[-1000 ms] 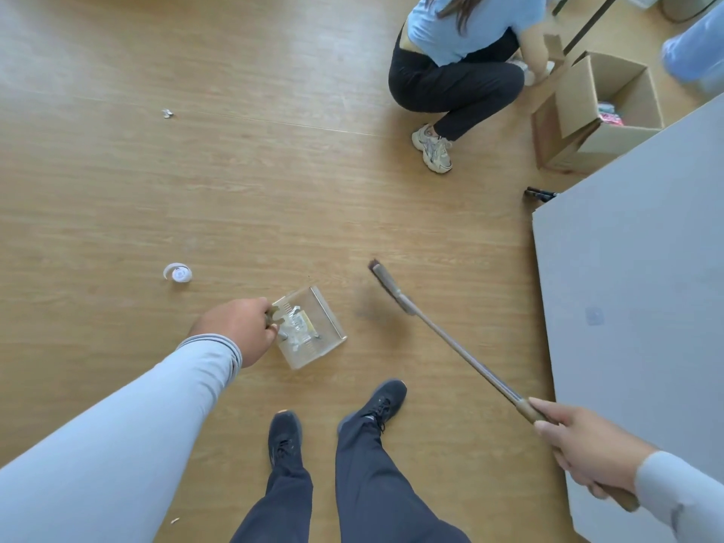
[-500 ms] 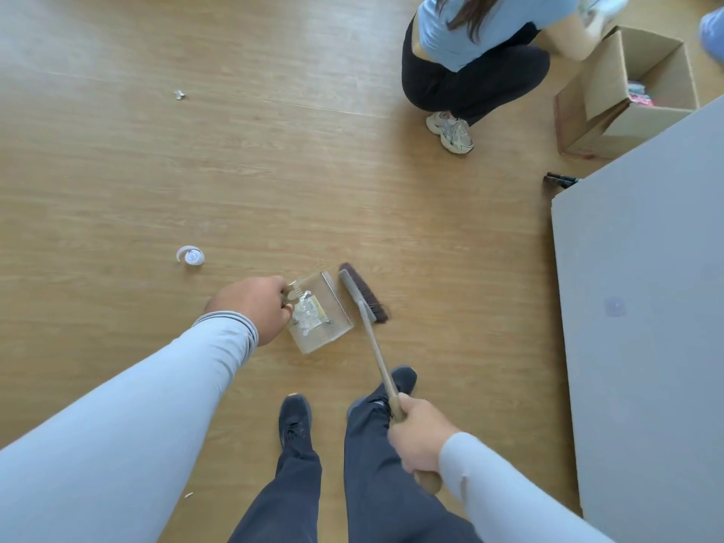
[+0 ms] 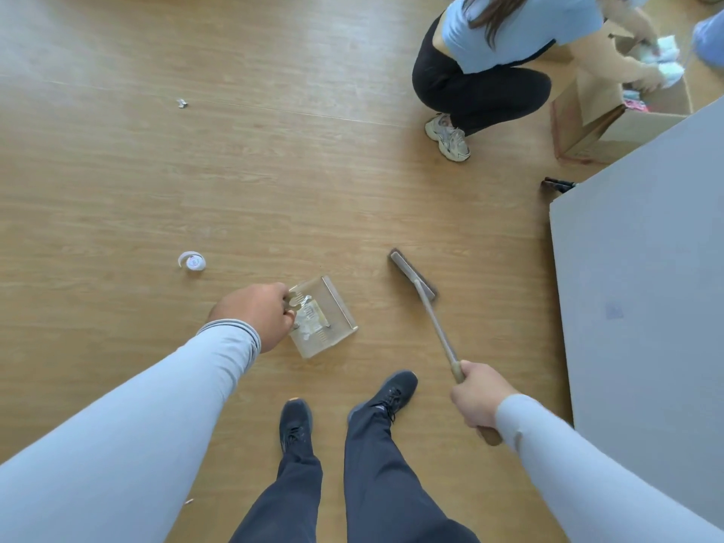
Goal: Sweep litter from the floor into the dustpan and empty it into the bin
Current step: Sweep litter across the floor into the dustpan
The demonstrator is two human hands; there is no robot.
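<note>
Litter lies crumpled inside the clear dustpan (image 3: 323, 317), whose handle the left hand (image 3: 256, 315) grips with curled fingers, the pan low over the wooden floor (image 3: 274, 170). The right hand (image 3: 476, 397) is wrapped round the wooden handle of the broom (image 3: 427, 307), its brush head just right of the dustpan and apart from it. Further left, a white curled scrap (image 3: 192, 261), perhaps tape, sits on the floor; a smaller scrap (image 3: 181, 103) lies well beyond. A crouching person (image 3: 493, 64) reaches into a cardboard box (image 3: 611, 123).
</note>
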